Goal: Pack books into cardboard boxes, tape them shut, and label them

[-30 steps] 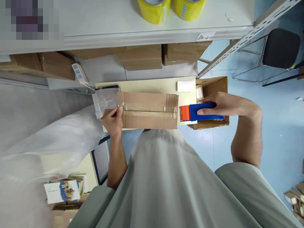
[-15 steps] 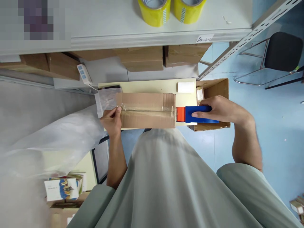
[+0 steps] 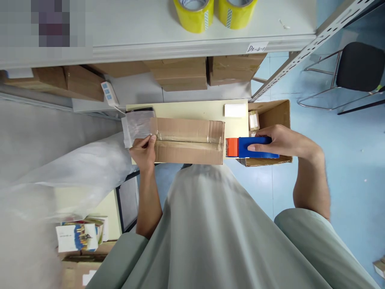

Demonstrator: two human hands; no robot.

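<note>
A long brown cardboard box (image 3: 189,153) lies across the cream table, with clear tape along its middle seam. My left hand (image 3: 144,151) pinches the box's left end, thumb on top near the seam. In my right hand (image 3: 278,140) is a blue and orange tape dispenser (image 3: 245,147), gripped around its blue body. Its orange, toothed end points at the right end of the box, a small gap away. Whether tape runs between the two cannot be made out. Beside my left hand lies a translucent plastic bag (image 3: 138,124).
Above the table runs a grey shelf (image 3: 135,30) with two yellow tape rolls (image 3: 192,16). An open carton (image 3: 275,112) with small boxes stands at the table's right end. A white block (image 3: 235,110) sits at the table's back. Plastic sheeting (image 3: 90,160) hangs at left; a black chair (image 3: 359,66) stands right.
The tape dispenser has shifted slightly right and down with my right hand. The box has turned slightly, its right end lower, and my left hand keeps its hold.
</note>
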